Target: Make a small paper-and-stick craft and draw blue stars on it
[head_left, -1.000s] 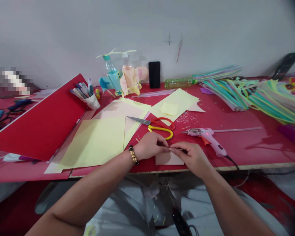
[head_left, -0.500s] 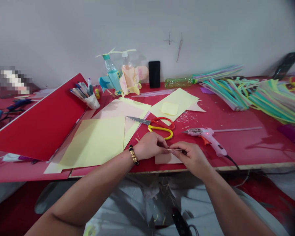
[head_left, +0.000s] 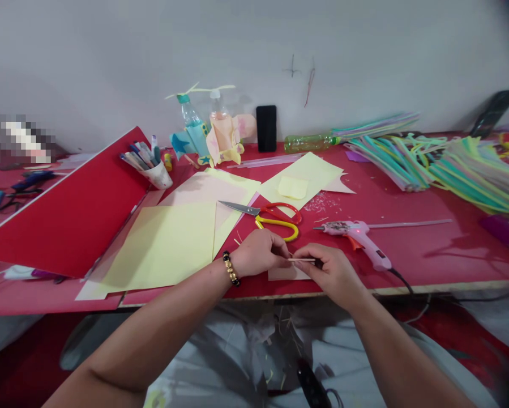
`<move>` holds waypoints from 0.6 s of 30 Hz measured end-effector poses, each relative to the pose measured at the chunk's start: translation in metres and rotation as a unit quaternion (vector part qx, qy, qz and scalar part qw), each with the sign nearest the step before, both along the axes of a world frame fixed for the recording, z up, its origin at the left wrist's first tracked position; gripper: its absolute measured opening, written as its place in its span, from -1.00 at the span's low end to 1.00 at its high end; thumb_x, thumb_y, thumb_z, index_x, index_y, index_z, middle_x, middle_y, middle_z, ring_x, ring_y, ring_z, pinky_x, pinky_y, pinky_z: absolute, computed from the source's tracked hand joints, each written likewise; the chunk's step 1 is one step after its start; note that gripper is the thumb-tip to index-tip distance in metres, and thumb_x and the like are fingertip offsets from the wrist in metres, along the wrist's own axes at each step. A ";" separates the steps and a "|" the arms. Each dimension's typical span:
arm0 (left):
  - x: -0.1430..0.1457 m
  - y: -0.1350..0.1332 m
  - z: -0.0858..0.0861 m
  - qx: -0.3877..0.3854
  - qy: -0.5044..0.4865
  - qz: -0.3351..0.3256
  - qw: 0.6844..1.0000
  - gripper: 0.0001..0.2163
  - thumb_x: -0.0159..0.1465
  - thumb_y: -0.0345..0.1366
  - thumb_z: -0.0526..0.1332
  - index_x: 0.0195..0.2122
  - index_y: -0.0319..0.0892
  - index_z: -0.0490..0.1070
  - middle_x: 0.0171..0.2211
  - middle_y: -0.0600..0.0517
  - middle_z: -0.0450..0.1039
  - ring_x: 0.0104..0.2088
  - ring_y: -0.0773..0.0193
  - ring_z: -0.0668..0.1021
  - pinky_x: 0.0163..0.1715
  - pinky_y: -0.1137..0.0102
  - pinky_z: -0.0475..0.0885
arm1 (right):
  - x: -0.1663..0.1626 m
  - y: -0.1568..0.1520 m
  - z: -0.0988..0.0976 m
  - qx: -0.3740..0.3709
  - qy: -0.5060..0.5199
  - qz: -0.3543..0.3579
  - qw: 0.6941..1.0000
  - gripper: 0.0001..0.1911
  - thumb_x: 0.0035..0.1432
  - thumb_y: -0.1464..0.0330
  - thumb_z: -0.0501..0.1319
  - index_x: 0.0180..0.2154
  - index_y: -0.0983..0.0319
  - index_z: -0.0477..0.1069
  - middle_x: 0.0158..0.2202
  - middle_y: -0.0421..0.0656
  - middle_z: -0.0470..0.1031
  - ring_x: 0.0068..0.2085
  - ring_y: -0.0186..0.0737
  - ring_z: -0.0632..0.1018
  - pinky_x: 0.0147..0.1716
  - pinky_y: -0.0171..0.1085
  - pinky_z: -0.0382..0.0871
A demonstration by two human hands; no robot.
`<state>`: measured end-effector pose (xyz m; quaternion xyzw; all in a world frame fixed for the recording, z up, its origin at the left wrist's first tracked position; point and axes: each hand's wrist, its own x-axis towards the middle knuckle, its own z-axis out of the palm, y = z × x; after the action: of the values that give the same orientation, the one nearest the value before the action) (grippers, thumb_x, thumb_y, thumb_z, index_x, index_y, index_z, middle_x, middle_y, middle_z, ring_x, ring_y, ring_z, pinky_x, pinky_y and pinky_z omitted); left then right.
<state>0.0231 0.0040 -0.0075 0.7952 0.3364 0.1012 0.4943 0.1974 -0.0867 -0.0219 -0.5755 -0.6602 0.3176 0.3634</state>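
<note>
Between my hands is a thin pale strip (head_left: 302,260), seen edge-on, too small to tell whether it is a stick or folded paper. My left hand (head_left: 260,252), with a beaded bracelet at the wrist, pinches its left end. My right hand (head_left: 328,269) grips its right part between thumb and fingers. Under them a pale pink piece of paper (head_left: 288,274) lies at the table's front edge, partly covered by my right hand. Scissors (head_left: 275,217) with red and yellow handles lie just beyond my left hand. A pink glue gun (head_left: 358,238) with a lit red light rests right of my right hand.
Yellow paper sheets (head_left: 169,243) spread over the red table at left, beside a raised red board (head_left: 80,209) and a cup of pens (head_left: 158,177). Decorated bottles (head_left: 192,133), a phone (head_left: 266,129) and bundles of pastel strips (head_left: 390,161) stand or lie along the wall.
The strip between my fingers has tilted slightly, and more of its length shows in front of my right fingers. Both hands stay in nearly the same place.
</note>
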 end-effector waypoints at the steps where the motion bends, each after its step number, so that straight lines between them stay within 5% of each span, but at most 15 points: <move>1: 0.000 0.000 0.000 -0.005 -0.004 0.007 1.000 -0.87 0.04 -0.27 0.32 -0.43 -0.23 0.55 -0.46 0.05 0.55 -0.44 0.34 0.50 -0.42 0.51 0.30 | 0.000 0.000 0.000 -0.003 0.002 0.002 1.000 -0.87 0.17 0.33 0.20 -0.33 0.21 0.51 -0.39 -0.17 0.56 -0.35 -0.23 0.53 -0.37 -0.33 0.33; 10: -0.002 0.001 0.000 0.016 0.008 -0.041 0.999 -0.79 0.14 -0.20 0.24 -0.30 -0.19 0.59 -0.39 0.04 0.58 -0.39 0.32 0.52 -0.37 0.51 0.31 | 0.001 -0.001 0.000 0.011 -0.005 -0.004 1.000 -0.88 0.16 0.37 0.18 -0.35 0.21 0.50 -0.40 -0.17 0.55 -0.35 -0.23 0.53 -0.35 -0.32 0.34; 18: 0.000 0.000 -0.001 0.010 -0.004 -0.008 1.000 -0.80 0.08 -0.20 0.30 -0.37 -0.23 0.57 -0.42 0.03 0.57 -0.41 0.32 0.51 -0.40 0.51 0.32 | 0.002 0.000 0.002 -0.011 -0.002 0.010 1.000 -0.83 0.19 0.32 0.16 -0.34 0.20 0.52 -0.42 -0.19 0.56 -0.38 -0.24 0.53 -0.39 -0.34 0.33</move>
<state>0.0231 0.0040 -0.0085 0.8024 0.3266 0.1038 0.4886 0.1993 -0.0871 -0.0198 -0.5736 -0.6629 0.3274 0.3527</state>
